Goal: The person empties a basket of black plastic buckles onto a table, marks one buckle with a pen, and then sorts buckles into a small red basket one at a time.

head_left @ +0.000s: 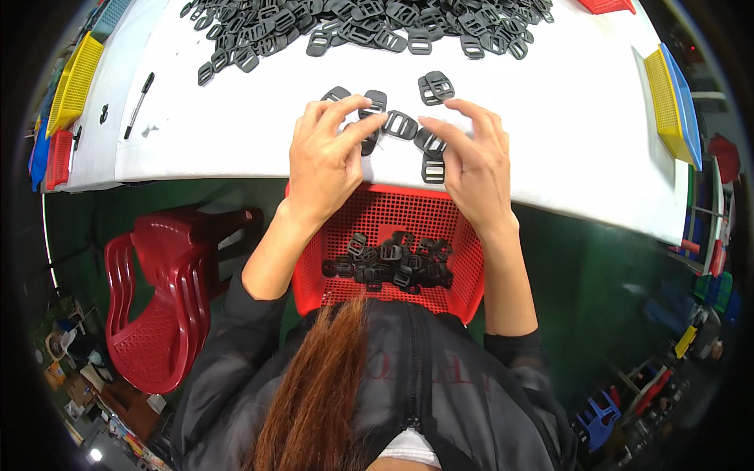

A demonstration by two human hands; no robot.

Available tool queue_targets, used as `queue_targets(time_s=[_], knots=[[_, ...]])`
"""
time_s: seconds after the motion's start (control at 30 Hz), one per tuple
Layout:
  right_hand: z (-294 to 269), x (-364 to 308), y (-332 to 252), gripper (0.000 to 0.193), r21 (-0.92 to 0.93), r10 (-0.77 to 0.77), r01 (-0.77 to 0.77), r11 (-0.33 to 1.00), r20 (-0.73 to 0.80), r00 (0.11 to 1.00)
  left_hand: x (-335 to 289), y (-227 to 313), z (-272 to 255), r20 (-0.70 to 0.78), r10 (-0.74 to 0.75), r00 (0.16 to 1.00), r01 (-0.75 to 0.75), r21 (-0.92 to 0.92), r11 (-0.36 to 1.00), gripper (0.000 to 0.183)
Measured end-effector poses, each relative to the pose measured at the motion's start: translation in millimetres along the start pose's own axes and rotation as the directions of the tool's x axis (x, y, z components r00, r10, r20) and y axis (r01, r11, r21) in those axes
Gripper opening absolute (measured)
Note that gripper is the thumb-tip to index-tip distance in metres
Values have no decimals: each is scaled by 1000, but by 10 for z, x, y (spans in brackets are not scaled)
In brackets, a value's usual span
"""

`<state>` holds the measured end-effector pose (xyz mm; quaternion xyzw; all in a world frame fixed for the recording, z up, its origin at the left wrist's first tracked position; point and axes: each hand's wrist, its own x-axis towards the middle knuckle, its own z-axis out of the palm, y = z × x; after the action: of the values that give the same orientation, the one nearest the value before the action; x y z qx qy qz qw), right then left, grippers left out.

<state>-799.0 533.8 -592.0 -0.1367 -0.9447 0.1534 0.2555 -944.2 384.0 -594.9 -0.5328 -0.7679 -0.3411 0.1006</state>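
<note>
Several black plastic slide buckles lie loose on the white table between my hands. My left hand [326, 153] has its fingers stretched out. Its fingertips are over a buckle [375, 101] and beside a tilted one [400, 125] in the middle. My right hand [479, 153] also has its fingers apart, with one fingertip at a buckle [430, 143] and another by an overlapping pair [436, 87]. One more buckle [433, 169] lies near the table edge by the right thumb. Some buckles are partly hidden behind the left fingers. Neither hand lifts anything.
Below the table edge a red mesh basket [463, 294] holds more black buckles [389, 259]. A large buckle pile [353, 23] covers the far table. A pen [140, 105] lies at left; yellow baskets [75, 86] [667, 106] stand at both sides. A red chair [161, 314] is lower left.
</note>
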Motion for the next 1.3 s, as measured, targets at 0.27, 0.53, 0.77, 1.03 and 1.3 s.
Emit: queue_targets(time_s=[0.27,0.53,0.77,1.03,1.3], knots=[[-26,-23,106,22,20,104,-103,995,-97,990,-46,84,-18,15,-36,999,37,-38,999,31],[121,428,266,23,-11,66,-70,997,-220,973,161,163,7,64,3,998,0,-60,998,30],[-12,554,500,19,-95,271,-288,953,-161,949,372,106,134,190,-6,982,25,-100,995,25],[143,629,312,22,19,226,-228,973,88,970,520,-16,80,-14,-153,988,154,117,981,19],[-85,444,191,27,27,101,-99,995,-77,992,515,-15,58,169,-367,915,366,39,930,18]])
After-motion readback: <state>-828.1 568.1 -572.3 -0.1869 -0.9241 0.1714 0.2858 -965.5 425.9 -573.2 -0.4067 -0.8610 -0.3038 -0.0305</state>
